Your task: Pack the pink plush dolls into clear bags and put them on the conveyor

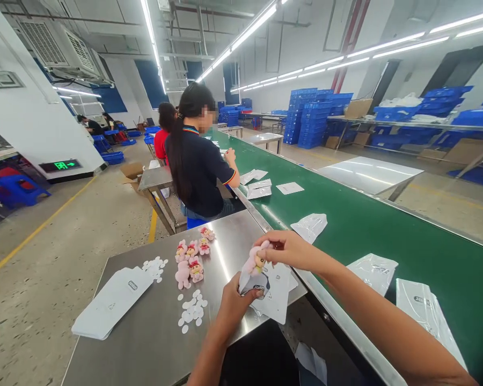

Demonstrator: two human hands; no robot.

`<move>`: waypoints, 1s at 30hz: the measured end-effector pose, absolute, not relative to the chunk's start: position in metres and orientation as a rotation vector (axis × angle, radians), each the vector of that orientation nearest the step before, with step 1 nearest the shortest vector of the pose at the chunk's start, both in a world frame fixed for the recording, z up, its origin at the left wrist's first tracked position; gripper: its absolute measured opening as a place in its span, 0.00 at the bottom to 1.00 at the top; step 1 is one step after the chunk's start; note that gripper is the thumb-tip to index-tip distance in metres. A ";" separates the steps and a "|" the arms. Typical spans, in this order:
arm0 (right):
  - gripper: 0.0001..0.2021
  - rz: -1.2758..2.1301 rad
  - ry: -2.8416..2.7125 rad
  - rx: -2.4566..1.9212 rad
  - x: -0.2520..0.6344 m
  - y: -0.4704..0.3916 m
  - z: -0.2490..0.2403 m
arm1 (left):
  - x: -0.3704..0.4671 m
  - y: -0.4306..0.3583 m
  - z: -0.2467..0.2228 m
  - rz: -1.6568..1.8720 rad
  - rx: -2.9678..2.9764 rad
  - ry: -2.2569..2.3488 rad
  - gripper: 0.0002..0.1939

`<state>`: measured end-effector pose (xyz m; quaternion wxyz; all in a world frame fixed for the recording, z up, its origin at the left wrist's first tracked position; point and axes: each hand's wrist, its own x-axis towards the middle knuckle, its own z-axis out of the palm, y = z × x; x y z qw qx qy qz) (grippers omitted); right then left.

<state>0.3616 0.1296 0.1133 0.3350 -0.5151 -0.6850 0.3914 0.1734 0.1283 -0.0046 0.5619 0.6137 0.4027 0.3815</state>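
My left hand [235,303] is closed round a small white printed bag [255,287]. In my right hand [284,249] is a pink plush doll [256,258], pinched at the bag's upper end, with its lower part hidden by the bag. Flat white bags [279,300] lie under and beside my hands at the table's right edge. Several pink dolls [191,260] rest in a group on the metal table [145,321]. Round white discs [192,311] are scattered in front of them, and more discs [156,268] lie beside a stack of white bags [112,303] on the left.
A green conveyor belt [330,203] runs along the right, carrying white bags [372,273] and a flat white sheet [290,188]. A person in a dark shirt [197,166] sits at the belt beyond the table. Blue crates [306,118] are stacked behind the belt.
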 end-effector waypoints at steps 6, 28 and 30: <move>0.14 0.656 -1.861 -1.625 0.369 0.101 0.117 | 0.187 0.120 -0.016 0.884 1.477 0.904 0.13; 0.13 0.253 -2.049 -1.419 0.389 0.054 0.068 | 0.235 0.116 0.018 0.824 1.577 0.789 0.13; 0.11 0.274 -2.011 -1.452 0.395 0.046 0.067 | 0.249 0.112 0.022 0.792 1.651 0.730 0.14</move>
